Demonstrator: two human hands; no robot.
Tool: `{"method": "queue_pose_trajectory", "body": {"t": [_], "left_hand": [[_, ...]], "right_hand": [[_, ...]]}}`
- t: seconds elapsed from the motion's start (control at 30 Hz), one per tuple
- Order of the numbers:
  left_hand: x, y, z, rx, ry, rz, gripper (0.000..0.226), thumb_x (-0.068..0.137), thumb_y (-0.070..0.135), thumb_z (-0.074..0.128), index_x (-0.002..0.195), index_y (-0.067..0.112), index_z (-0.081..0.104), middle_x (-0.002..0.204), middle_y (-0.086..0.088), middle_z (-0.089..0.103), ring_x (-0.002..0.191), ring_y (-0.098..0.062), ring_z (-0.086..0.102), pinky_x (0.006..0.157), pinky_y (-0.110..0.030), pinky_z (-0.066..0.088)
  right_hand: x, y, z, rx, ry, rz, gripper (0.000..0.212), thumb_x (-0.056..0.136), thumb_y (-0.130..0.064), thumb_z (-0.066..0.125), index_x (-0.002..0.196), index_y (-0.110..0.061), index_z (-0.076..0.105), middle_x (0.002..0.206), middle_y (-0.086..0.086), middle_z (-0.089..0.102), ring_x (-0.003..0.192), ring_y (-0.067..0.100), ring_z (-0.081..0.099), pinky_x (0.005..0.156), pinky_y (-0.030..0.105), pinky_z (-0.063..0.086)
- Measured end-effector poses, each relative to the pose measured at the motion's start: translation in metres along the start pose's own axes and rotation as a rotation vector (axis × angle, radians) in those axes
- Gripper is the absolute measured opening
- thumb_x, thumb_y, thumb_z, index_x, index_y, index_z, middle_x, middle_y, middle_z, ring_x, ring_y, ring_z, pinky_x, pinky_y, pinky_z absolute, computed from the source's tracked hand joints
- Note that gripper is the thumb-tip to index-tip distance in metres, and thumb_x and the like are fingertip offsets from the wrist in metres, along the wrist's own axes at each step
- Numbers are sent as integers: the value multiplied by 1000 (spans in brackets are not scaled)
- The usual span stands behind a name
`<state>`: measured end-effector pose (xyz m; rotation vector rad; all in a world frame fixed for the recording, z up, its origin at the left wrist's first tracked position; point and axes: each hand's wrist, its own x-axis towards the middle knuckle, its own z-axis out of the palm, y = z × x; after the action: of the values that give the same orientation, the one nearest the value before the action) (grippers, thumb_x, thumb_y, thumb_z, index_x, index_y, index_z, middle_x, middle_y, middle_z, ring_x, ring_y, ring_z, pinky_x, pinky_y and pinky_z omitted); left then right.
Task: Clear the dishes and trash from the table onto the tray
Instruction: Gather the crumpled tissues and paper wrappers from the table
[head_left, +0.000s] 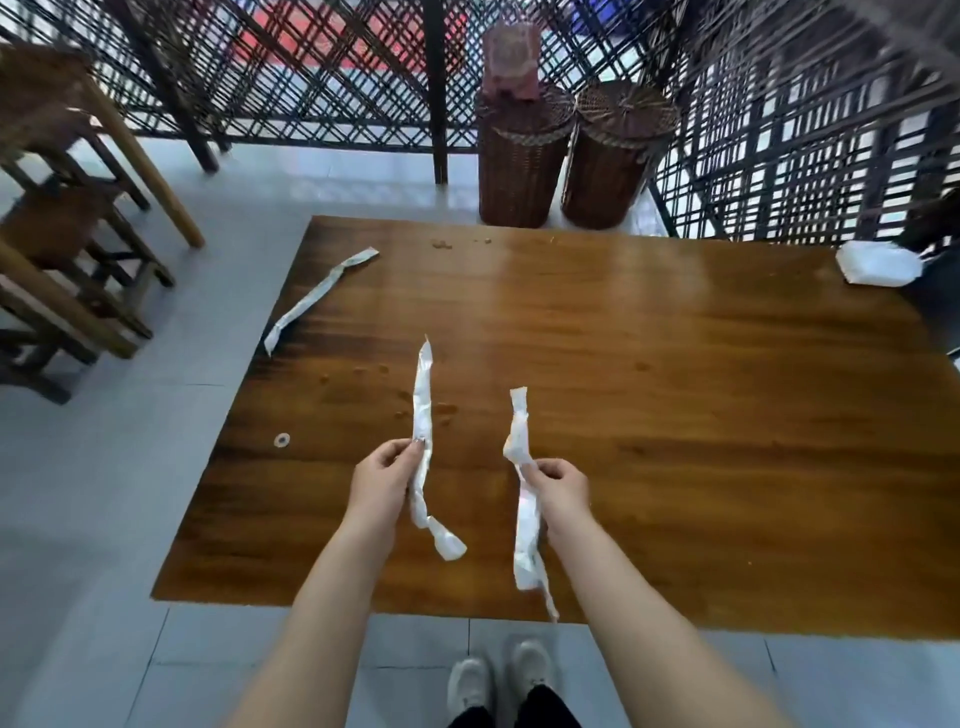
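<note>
My left hand (382, 480) pinches a long white paper wrapper (423, 400) near its middle, holding it above the wooden table (675, 415). My right hand (558, 488) grips a second crumpled white wrapper (519, 436) that hangs down past the table's near edge. A third wrapper (322, 296) lies flat at the table's far left edge. A small white ring (282, 440) lies on the table left of my left hand. No tray is in view.
A white packet of tissues (878, 264) sits at the table's far right corner. Crumbs (441, 244) dot the far and middle wood. Two wicker bins (571, 156) stand behind the table by a lattice screen. Wooden chairs (57, 249) stand at left.
</note>
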<state>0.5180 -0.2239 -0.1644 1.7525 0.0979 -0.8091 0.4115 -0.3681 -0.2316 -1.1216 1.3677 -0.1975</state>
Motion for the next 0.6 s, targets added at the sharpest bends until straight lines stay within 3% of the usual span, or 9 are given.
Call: {"method": "queue_pose_trajectory", "body": {"t": [0.1, 0.33, 0.43, 0.6], "left_hand": [[7, -6, -1, 1, -7, -23, 13, 95, 26, 57, 84, 25, 63, 92, -3, 66, 89, -20, 61, 85, -37, 52], [20, -19, -1, 13, -12, -61, 13, 95, 26, 56, 85, 23, 64, 92, -3, 66, 87, -18, 61, 79, -32, 51], [22, -25, 0, 14, -15, -69, 13, 95, 26, 56, 85, 23, 64, 91, -2, 66, 85, -16, 60, 72, -27, 49], [23, -34, 3, 40, -7, -88, 13, 96, 26, 55, 84, 26, 61, 92, 0, 64, 85, -14, 59, 70, -24, 49]], "right_hand": [[8, 25, 0, -87, 61, 23, 13, 87, -11, 67, 99, -10, 62, 100, 8, 67, 86, 21, 63, 73, 31, 51], [14, 43, 1, -296, 135, -62, 29, 87, -15, 68, 110, -14, 49, 103, 2, 58, 83, 17, 58, 58, 19, 45], [19, 47, 1, -375, 168, -93, 27, 89, -16, 66, 108, -16, 48, 108, 4, 60, 84, 17, 59, 61, 21, 48], [20, 48, 2, -565, 250, -167, 17, 93, -20, 60, 107, -11, 56, 108, 1, 52, 84, 16, 54, 59, 18, 40]]}}
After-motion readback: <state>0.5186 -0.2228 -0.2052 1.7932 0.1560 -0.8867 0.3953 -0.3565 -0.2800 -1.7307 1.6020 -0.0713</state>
